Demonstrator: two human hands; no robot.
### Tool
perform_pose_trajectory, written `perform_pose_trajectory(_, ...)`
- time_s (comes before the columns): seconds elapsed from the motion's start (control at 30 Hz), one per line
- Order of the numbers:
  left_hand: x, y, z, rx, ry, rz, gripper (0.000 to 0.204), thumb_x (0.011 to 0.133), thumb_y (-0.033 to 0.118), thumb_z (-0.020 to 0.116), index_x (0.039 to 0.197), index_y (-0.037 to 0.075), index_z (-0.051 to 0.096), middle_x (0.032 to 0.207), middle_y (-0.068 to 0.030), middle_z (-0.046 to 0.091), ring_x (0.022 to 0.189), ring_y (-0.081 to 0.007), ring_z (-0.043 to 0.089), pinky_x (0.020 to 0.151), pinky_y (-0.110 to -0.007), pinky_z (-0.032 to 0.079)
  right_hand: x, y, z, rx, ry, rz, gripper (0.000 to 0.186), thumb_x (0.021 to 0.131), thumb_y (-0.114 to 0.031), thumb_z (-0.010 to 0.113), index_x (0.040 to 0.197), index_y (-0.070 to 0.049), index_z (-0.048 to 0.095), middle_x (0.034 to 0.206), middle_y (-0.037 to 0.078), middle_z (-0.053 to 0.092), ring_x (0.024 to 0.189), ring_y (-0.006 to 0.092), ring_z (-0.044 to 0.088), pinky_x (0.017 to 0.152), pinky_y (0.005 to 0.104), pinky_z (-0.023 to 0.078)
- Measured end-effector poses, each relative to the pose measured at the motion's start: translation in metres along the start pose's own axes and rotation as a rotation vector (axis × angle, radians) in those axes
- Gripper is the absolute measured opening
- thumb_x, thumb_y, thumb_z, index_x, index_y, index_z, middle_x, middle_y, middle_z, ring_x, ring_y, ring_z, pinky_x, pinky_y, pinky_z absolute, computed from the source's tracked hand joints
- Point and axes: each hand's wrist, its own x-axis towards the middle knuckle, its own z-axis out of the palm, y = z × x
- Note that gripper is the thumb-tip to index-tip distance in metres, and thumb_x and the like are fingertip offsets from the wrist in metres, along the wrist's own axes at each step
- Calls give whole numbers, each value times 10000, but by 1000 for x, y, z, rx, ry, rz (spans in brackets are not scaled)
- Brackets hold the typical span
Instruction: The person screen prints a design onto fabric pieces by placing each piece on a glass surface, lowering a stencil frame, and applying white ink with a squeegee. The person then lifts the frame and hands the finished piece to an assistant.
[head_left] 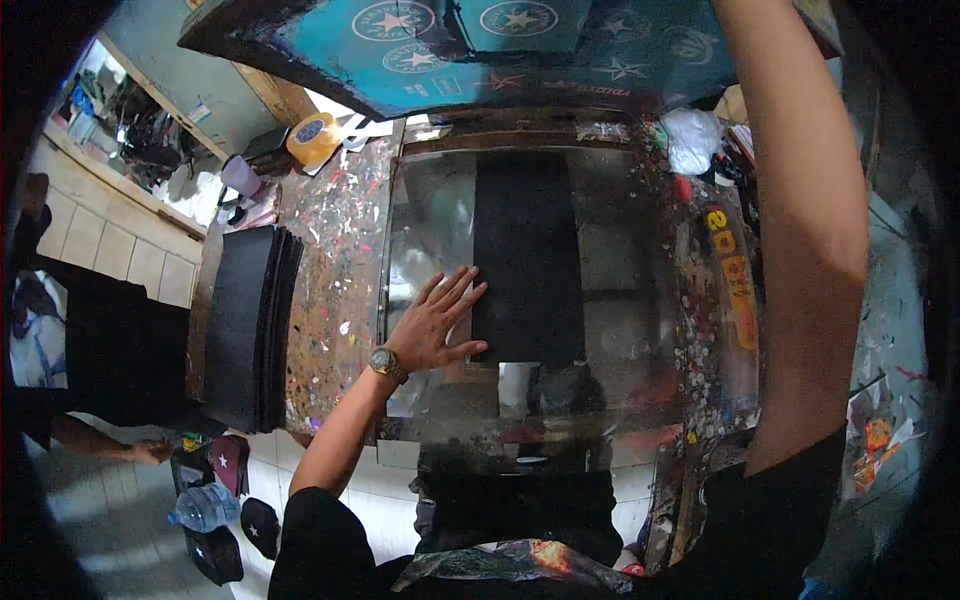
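My left hand (437, 322), with a watch on its wrist, lies flat with fingers spread at the left edge of a black rectangular sheet (530, 260). The sheet rests on a shiny, glass-like plate (625, 300) in the middle of the worktable. My right arm (810, 200) reaches up past the top edge of the picture, so its hand is hidden. Close to that arm, a teal printing screen (590, 75) in a dark frame is tilted up at the far side of the table. Star and oval designs show on its mesh.
A stack of black sheets (240, 330) stands at the paint-spattered table's left. Behind it are a purple cup (240, 176) and a yellow object (314, 140). A clear plastic bag (690, 138) lies far right. Another person's hand (150, 452) is at left, near a water bottle (205, 508).
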Motion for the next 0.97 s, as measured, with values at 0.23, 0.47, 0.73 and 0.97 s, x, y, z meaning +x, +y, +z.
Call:
perform_pose_trajectory(0.23,-4,0,3,11,9,-13,929,923,654,619,1625,123,322,1700,-159,250,1577,-334,218,1290,-518,151,2,3,3,-143,81,-3,1237,630,-698,871,1412,183,494,1339,309,642,1214,363,650,1053,364,489)
perform_pose_trajectory(0.47,-4,2,-1,23,9,-3,903,945,655,586,1621,115,327,1694,-167,261,1576,-330,222,1288,-517,154,2,-3,-2,-93,7,36,1303,565,-740,863,1418,172,493,1426,327,570,1290,388,597,1100,371,458)
perform_pose_trajectory(0.73,-4,-3,2,-5,17,2,907,938,642,604,1620,114,324,1698,-165,249,1580,-326,211,1291,-519,143,-6,-7,-8,-20,-16,48,1290,554,-727,869,1413,164,504,1407,328,584,1283,389,602,1109,369,454)
perform_pose_trajectory(0.97,-4,-3,2,-44,3,-11,921,931,662,604,1625,130,316,1702,-174,235,1579,-338,209,1290,-526,128,0,-4,-10,-43,-65,24,1280,571,-732,860,1408,170,504,1406,329,584,1298,394,597,1119,366,451)
